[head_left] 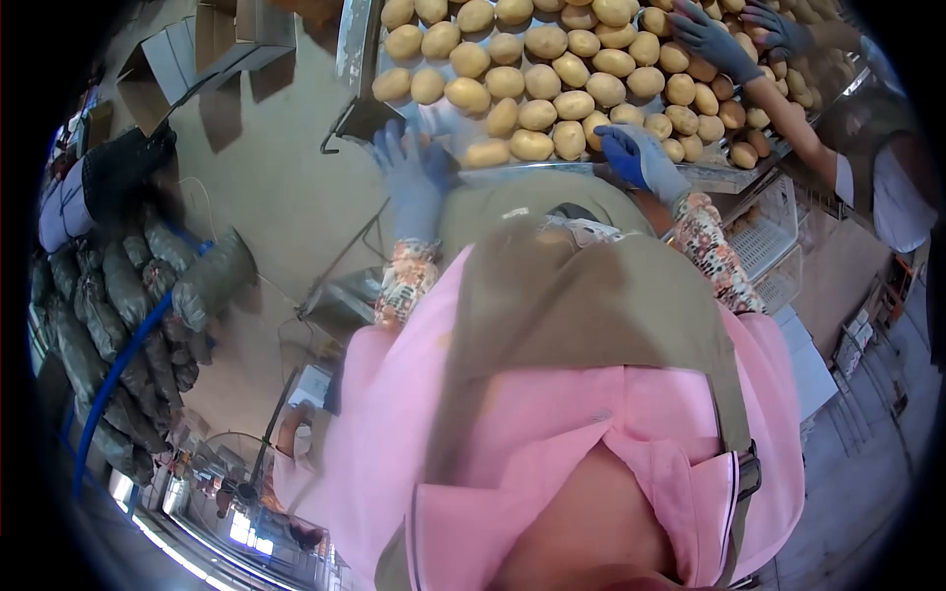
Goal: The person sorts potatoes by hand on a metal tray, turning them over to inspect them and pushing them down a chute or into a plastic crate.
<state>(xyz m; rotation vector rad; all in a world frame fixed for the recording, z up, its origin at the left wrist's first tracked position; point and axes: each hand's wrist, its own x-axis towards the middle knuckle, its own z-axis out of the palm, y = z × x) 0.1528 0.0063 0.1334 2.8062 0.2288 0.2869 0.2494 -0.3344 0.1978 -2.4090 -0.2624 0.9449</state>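
Observation:
Potatoes (537, 115) lie in rows on a metal sorting table (581, 167). My left hand (412, 177), in a grey-blue glove, is at the table's near left corner with its fingers apart and nothing in it. At the near edge is my right hand (645, 163), in a blue and grey glove. Its fingers are bent beside the nearest potatoes; whether they hold anything is hidden. Both my forearms wear flowered sleeves.
A co-worker's gloved hands (714, 41) rest among the potatoes at the far right. Filled sacks (123, 286) are piled at the left below open cardboard boxes (232, 34). White plastic crates (764, 236) stand under the table's right side.

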